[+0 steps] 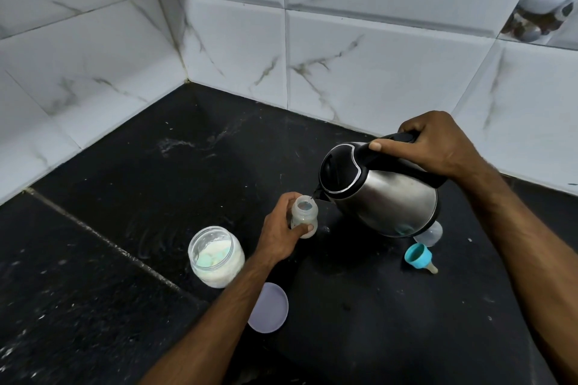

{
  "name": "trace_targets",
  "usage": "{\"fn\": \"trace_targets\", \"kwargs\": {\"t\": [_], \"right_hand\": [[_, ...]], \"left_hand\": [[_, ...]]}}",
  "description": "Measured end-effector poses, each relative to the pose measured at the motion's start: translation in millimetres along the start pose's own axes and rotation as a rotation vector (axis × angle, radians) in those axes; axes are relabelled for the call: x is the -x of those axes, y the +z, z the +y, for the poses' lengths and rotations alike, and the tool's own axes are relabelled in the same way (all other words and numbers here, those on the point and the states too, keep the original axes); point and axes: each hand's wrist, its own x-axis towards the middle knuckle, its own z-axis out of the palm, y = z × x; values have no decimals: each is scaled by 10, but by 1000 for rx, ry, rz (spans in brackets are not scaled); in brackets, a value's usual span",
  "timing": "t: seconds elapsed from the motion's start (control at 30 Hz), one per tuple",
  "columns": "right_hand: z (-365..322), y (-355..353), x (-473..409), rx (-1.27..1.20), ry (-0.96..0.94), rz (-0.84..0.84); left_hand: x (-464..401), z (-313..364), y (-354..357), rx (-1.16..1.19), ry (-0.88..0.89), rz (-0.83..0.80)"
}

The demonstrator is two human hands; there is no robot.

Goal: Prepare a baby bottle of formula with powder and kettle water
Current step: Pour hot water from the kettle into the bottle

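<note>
White marble-tiled walls corner a black stone bench (156, 172). Left grip (281, 228) steadies the small clear plastic bottle (304, 216); right grip (434, 147) tilts the steel kettle (381, 194), pouring. Capping and shaking remain.

One head-worn view, close in, angled steeply down and forward over the black countertop (131, 184) toward its tiled back corner.

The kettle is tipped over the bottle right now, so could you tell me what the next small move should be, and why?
Probably keep the pour slow, then tip the kettle back upright once the level is right. The right hand grips its handle with the spout over the open baby bottle, which the left hand steadies on the counter. The mouth is narrow, so a faster pour could spill.
</note>
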Motion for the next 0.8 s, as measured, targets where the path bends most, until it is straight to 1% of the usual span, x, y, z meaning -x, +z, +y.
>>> {"fn": "trace_targets", "kwargs": {"t": [0.8], "right_hand": [[-61,-32,-5,-2,-15,-5]], "left_hand": [[2,0,-2,8,-1,-6]]}}
